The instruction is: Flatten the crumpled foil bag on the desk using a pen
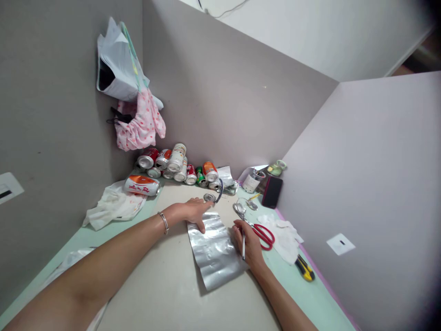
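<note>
A flattened silver metal sheet [215, 250] lies on the grey mat [165, 285] in front of me. My left hand [191, 212] lies flat with fingers stretched out, pressing the sheet's top left corner, fingertips near a round can lid [208, 197]. My right hand [247, 243] rests at the sheet's right edge, fingers closed round a thin pen-like tool [243, 246] that points down. Red-handled scissors [257, 227] lie just right of that hand.
Several drink cans [175, 165] are piled in the far corner, one orange can [142, 185] lying on a white cloth [112, 207]. A yellow utility knife [304, 268], white tissue [284, 234], a dark phone [272, 191] and a jar [252, 180] sit at right. Bags [127, 87] hang on the wall.
</note>
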`<state>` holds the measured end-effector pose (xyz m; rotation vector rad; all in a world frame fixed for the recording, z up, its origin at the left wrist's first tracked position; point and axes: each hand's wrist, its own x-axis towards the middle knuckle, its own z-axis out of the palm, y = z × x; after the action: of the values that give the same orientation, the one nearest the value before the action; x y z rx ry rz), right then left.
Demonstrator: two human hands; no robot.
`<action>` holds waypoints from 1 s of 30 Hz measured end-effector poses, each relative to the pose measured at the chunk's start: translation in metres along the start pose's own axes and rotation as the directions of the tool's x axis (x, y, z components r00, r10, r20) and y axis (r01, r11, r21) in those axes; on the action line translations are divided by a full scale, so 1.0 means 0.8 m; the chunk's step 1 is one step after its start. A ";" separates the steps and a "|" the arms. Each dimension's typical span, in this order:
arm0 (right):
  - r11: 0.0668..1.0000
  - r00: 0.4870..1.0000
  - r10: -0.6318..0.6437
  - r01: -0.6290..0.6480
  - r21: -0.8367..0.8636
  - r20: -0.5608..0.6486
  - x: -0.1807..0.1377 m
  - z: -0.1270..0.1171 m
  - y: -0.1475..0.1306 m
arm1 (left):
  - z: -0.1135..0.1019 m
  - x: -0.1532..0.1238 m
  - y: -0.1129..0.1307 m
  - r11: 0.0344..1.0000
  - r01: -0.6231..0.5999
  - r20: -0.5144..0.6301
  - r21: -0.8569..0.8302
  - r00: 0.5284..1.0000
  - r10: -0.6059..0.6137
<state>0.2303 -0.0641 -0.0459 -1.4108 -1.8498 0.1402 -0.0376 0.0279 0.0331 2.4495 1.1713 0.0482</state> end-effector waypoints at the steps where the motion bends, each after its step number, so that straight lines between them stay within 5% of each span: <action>1: 1.000 1.000 0.000 0.000 0.001 0.001 0.000 0.000 0.000 | 0.000 0.000 0.000 1.000 0.010 0.007 0.007 1.000 -0.010; 21: 0.992 0.989 -0.077 0.063 0.109 0.127 0.005 -0.006 -0.001 | 0.001 0.004 -0.005 0.998 0.064 0.052 -0.005 0.997 -0.063; 30: 0.972 0.954 -0.223 0.203 0.115 0.202 0.004 -0.016 -0.015 | -0.005 0.003 0.003 0.995 0.068 0.106 0.078 0.991 -0.076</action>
<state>0.2288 -0.0703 -0.0294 -1.1597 -2.1307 0.2755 -0.0354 0.0298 0.0372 2.4373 1.2324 -0.1514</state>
